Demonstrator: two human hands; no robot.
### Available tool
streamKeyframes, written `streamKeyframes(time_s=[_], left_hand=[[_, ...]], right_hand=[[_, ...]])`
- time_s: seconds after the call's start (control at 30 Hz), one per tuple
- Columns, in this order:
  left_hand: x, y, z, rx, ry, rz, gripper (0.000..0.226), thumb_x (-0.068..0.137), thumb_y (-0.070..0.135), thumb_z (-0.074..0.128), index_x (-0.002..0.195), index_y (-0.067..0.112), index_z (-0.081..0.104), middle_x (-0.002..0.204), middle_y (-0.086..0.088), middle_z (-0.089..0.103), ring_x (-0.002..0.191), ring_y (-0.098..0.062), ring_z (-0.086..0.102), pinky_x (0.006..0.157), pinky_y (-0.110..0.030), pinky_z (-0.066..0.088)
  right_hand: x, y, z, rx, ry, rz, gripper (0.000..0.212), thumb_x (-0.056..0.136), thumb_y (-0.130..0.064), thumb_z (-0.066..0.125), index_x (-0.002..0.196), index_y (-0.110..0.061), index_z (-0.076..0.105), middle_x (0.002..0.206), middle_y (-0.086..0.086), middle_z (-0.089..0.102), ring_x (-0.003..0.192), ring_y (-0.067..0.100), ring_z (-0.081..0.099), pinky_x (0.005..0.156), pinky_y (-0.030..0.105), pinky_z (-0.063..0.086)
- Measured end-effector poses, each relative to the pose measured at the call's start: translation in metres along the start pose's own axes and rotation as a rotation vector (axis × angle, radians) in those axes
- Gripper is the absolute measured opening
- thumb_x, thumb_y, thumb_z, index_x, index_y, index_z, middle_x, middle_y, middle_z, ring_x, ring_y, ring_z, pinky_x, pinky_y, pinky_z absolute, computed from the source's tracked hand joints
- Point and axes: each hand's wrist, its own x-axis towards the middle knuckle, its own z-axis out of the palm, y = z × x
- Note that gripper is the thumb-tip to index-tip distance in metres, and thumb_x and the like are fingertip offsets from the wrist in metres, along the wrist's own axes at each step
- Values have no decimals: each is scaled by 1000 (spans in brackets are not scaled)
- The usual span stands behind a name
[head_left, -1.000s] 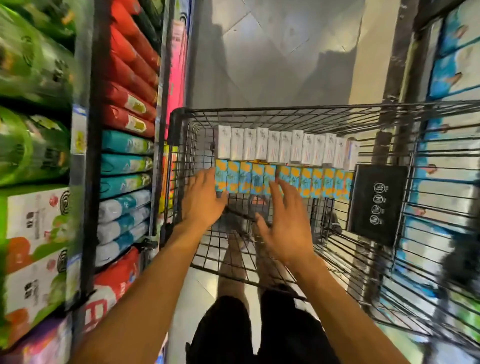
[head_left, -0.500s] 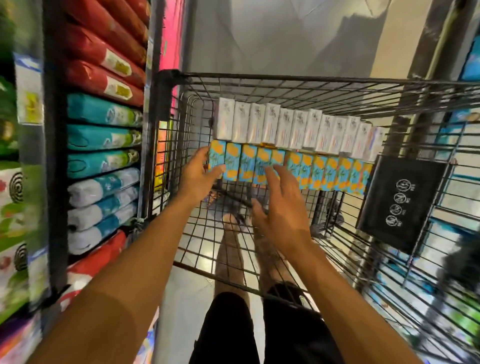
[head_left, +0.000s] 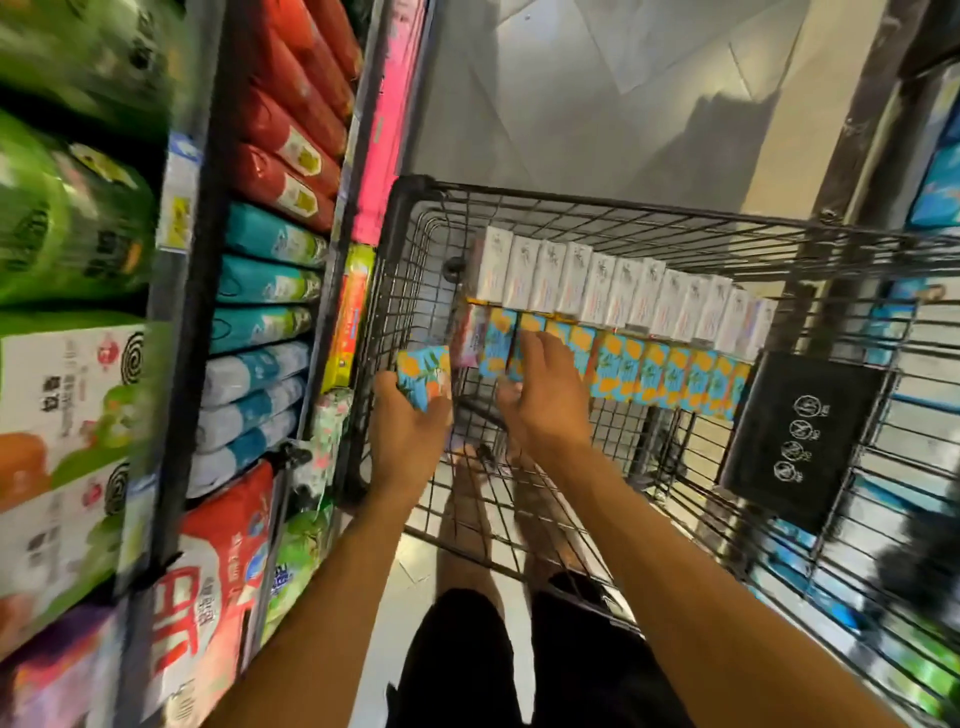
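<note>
A black wire shopping cart (head_left: 571, 205) stands before me in a shop aisle. Along its far wall runs a row of white boxes (head_left: 613, 291), with a row of blue-and-orange boxes (head_left: 654, 371) in front of it. My left hand (head_left: 408, 431) grips one blue-and-orange box (head_left: 423, 376), pulled out of the row's left end and tilted. My right hand (head_left: 545, 395) reaches into the same row, fingers on the boxes near its left end; whether they curl round a box is hidden.
Shelves on the left hold red packs (head_left: 291, 140), teal and blue-white packs (head_left: 260, 322) and green-white cartons (head_left: 57, 415). A black sign (head_left: 795, 441) hangs inside the cart's right side. Blue packs fill the blurred right shelf (head_left: 940, 192). My legs show through the cart floor.
My left hand has drawn one blue-and-orange box out of the row's left end and holds it apart. My right hand has moved forward onto the row. The view has shifted.
</note>
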Motion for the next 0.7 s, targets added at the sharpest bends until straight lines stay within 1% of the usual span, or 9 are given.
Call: streamKeyframes(time_s=[0.13, 0.2, 0.27, 0.33, 0.4, 0.47, 0.53, 0.6, 0.7], left_hand=[[-33, -8, -28, -148, -127, -103, 41, 85, 15, 75, 115, 16, 47, 100, -2, 66, 83, -11, 66, 68, -24, 53], [-45, -12, -34, -245, -223, -135, 50, 79, 16, 78, 117, 20, 46, 101, 1, 67, 83, -7, 69, 75, -30, 59], [-52, -18, -37, -306, -279, -152, 51, 83, 6, 75, 123, 24, 48, 107, 2, 69, 88, -1, 70, 82, -34, 61], [-56, -23, -41, -371, -309, -180, 53, 87, 0, 70, 130, 28, 54, 114, 2, 72, 100, -5, 71, 89, -34, 60], [-58, -27, -46, -410, -316, -206, 50, 80, 15, 73, 127, 29, 61, 116, 1, 74, 107, -14, 71, 92, -36, 59], [-60, -29, -52, -437, -298, -198, 44, 72, 23, 69, 116, 28, 65, 107, 6, 77, 103, -13, 72, 86, -31, 59], [-61, -29, -58, -459, -262, -186, 36, 71, 20, 68, 107, 26, 67, 96, 10, 78, 95, -10, 73, 80, -25, 59], [-61, -29, -63, -465, -252, -150, 30, 81, 8, 72, 105, 24, 66, 88, 14, 78, 87, -5, 74, 77, -22, 60], [-60, -32, -68, -466, -245, -108, 37, 91, -10, 63, 105, 24, 62, 82, 20, 76, 79, 1, 72, 70, -13, 55]], right_hand=[[18, -9, 27, 33, 0, 128, 53, 96, -25, 65, 143, -7, 49, 134, 14, 52, 122, 34, 48, 98, 50, 47], [25, -12, 39, 19, 37, 188, 54, 95, -30, 69, 139, -7, 51, 132, 14, 53, 122, 35, 48, 96, 49, 46], [32, -18, 47, -6, 114, 278, 54, 93, -38, 74, 133, -7, 54, 127, 13, 55, 119, 35, 50, 92, 49, 47], [39, -25, 53, -36, 183, 371, 55, 90, -44, 77, 126, -10, 55, 123, 11, 56, 115, 33, 53, 89, 48, 46], [43, -30, 61, -68, 218, 427, 53, 89, -45, 77, 123, -11, 55, 121, 10, 56, 114, 33, 54, 89, 48, 45], [45, -32, 68, -77, 261, 469, 48, 91, -40, 76, 123, -12, 53, 122, 10, 55, 115, 35, 55, 89, 48, 42], [44, -33, 74, -72, 300, 487, 46, 92, -37, 75, 125, -12, 53, 124, 10, 54, 115, 35, 55, 88, 47, 41], [42, -36, 77, -13, 335, 521, 49, 93, -41, 73, 128, -12, 54, 125, 9, 55, 117, 34, 54, 91, 48, 41], [39, -40, 81, -33, 325, 548, 54, 93, -49, 71, 127, -10, 56, 126, 11, 55, 119, 35, 53, 92, 48, 42]])
